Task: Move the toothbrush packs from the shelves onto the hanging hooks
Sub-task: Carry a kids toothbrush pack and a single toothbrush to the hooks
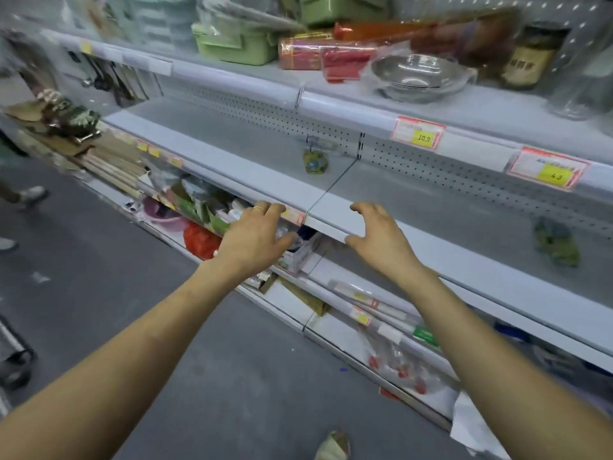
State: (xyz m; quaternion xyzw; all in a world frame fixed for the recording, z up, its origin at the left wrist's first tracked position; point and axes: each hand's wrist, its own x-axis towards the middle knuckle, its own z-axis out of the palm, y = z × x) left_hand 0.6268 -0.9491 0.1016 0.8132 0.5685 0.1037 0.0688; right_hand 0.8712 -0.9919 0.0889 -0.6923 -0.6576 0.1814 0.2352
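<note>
Gold shows on the left hand (255,235) as a thin ring (259,208) on one finger; its fingers (277,207) are spread apart and loosely bent, holding nothing, their tips at the front edge of the middle shelf (331,224), where a red and yellow price label (293,215) sits. The right hand (378,242) is just beside it, also holding nothing, its fingers apart and curled like a claw over the same front edge, the thumb low against the lip; whether either hand touches the shelf cannot be told. Under the left hand, on the next shelf down, lies a jumble of packaged goods (229,212), too blurred to say which are toothbrush packs. Further right on that lower shelf lie long clear packs (368,300), equally hard to read. Behind the hands, at the back of the middle shelf, a metal hook (318,142) sticks out from the pegboard (464,174) with a small yellow-green item (314,163) hanging from it. A similar blurred item (557,244) sits near the shelf's right end. On the top shelf stand green lidded boxes (232,41) and stacked metal bowls (418,76), with price tags (418,132) along its front edge. Grey floor (132,293) runs beneath both forearms.
</note>
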